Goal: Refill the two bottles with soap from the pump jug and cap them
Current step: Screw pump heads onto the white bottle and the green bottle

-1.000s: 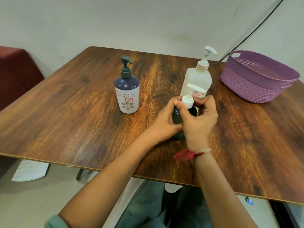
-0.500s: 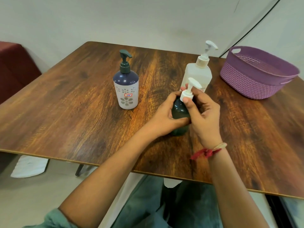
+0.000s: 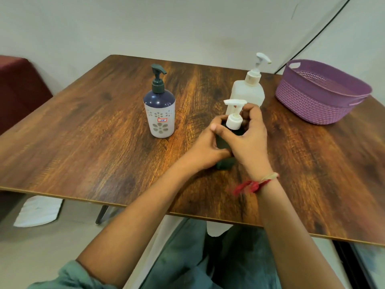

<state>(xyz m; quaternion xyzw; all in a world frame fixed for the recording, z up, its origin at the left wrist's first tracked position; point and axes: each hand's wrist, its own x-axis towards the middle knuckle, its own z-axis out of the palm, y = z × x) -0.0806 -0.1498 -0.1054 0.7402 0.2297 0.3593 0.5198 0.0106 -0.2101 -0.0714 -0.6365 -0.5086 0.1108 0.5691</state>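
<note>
two grips on one bottle. dark green bottle [image 3: 224, 163] stands upright on the surface [image 3: 83, 132], toward the near middle, just in front of the pump jug [image 3: 249, 94]. white pump cap [image 3: 234, 122] sits on its neck, nozzle pointing left. left grip [image 3: 205, 144] wraps the bottle's body, fingers curled round it. right grip [image 3: 250, 138] has fingers and thumb curled round the cap's collar.

judged step: turning the cap on the neck. whether it goes on or comes off, cannot tell from this view. soap level is hidden by the dark wall.

doing it well, as i judge:
- press the body down against the surface so only the collar turns.
- twist at the collar, not the nozzle head, which may spin free.
- hold the cap square to the neck so threads don't cross.
- bottle upright, no spill; jug is close behind the knuckles.

outward: second bottle [image 3: 159, 115], navy top, white flowered sleeve, dark pump fitted, stands apart to the left. purple basket [image 3: 312, 105] at the surface's far right.
</note>
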